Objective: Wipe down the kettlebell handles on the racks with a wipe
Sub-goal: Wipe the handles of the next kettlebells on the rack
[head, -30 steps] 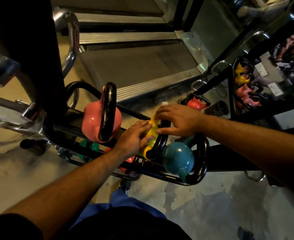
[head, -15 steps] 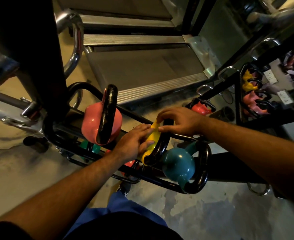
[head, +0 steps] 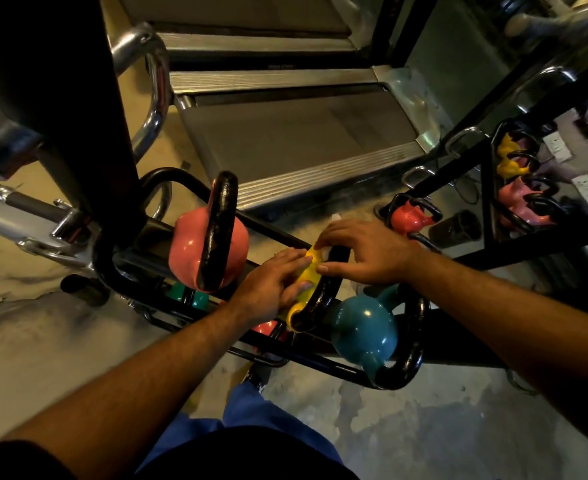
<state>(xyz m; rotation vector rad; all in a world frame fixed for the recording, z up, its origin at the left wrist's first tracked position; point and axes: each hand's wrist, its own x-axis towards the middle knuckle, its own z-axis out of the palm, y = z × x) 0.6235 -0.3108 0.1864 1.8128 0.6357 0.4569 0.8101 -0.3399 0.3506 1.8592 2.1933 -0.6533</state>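
Note:
A yellow kettlebell (head: 307,268) with a black handle (head: 320,303) sits on the low black rack (head: 110,271), between a pink kettlebell (head: 185,251) and a teal kettlebell (head: 361,327). My left hand (head: 268,289) rests on the yellow body with its fingers laid flat. My right hand (head: 365,251) curls over the far end of the black handle and pinches a white wipe (head: 326,251) against it. Only small bits of the wipe show under the fingers.
A treadmill deck (head: 285,133) lies just beyond the rack, and a chrome machine frame (head: 154,98) stands at the left. A small red kettlebell (head: 406,216) and more kettlebells (head: 514,202) sit at the right. Further kettlebells show on a lower tier of the rack.
My right hand has slid a little along the yellow kettlebell's handle toward its far end. My left hand stays on the yellow body. The view has shifted slightly.

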